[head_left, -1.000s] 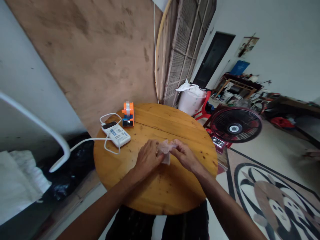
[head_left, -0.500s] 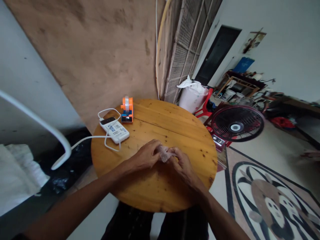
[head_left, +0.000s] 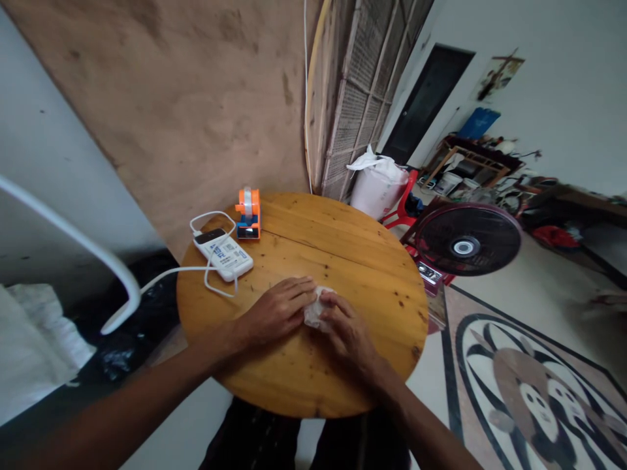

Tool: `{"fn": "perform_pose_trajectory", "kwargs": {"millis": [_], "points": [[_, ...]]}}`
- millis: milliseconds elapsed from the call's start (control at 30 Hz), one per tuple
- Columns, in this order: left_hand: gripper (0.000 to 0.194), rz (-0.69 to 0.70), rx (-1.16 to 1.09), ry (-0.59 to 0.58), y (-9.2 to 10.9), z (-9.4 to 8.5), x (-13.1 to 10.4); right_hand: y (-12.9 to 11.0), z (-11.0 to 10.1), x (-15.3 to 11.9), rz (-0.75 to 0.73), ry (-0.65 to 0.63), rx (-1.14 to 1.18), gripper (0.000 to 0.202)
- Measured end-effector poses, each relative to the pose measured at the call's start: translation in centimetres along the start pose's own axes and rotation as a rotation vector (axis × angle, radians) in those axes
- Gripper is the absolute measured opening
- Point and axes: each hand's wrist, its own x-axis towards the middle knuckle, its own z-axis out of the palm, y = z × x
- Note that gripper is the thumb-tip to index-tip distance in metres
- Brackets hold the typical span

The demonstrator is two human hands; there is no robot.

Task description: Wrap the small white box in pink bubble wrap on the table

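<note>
A small crumpled piece of clear plastic wrap [head_left: 317, 312], perhaps bubble wrap, is between my hands low over the middle of the round wooden table [head_left: 313, 385]. From the left, my left hand [head_left: 280, 308] curves its fingers together along the wrap's edge; its thumb is hidden. My right hand [head_left: 349, 325] grips the other side with bent fingers, thumb side toward me. What the wrap may contain cannot be made out.
An orange and blue tape dispenser [head_left: 249, 214] stands at the table's back left. Beside it lies a white power bank [head_left: 224, 254] with a looped white cable. A dark red fan [head_left: 463, 240] stands off to the right, near a white sack [head_left: 377, 189].
My fingers have gone from pinching the twisted wrap to lying flatter around it. The wrap now looks wider and more bunched, and sits slightly lower. The other tabletop things stay put.
</note>
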Motion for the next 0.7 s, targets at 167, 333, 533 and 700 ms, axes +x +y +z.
{"fn": "perform_pose_trajectory", "kwargs": {"millis": [167,333,533,700], "points": [[0.045,0.033,0.0,-0.086,-0.3,-0.4,-0.2,-0.3,-0.4,0.1,0.013,-0.032,0.008,0.027],[0.05,0.005,-0.042,-0.091,-0.6,0.3,-0.1,-0.4,-0.5,0.4,0.007,-0.024,-0.001,0.023],[0.045,-0.021,-0.124,-0.082,-0.3,1.2,0.6,-0.4,-0.1,0.3,-0.012,-0.012,-0.033,0.03],[0.043,-0.047,-0.191,-0.067,-0.3,1.5,0.7,-0.8,-0.1,1.0,-0.016,-0.009,-0.071,0.034]]}}
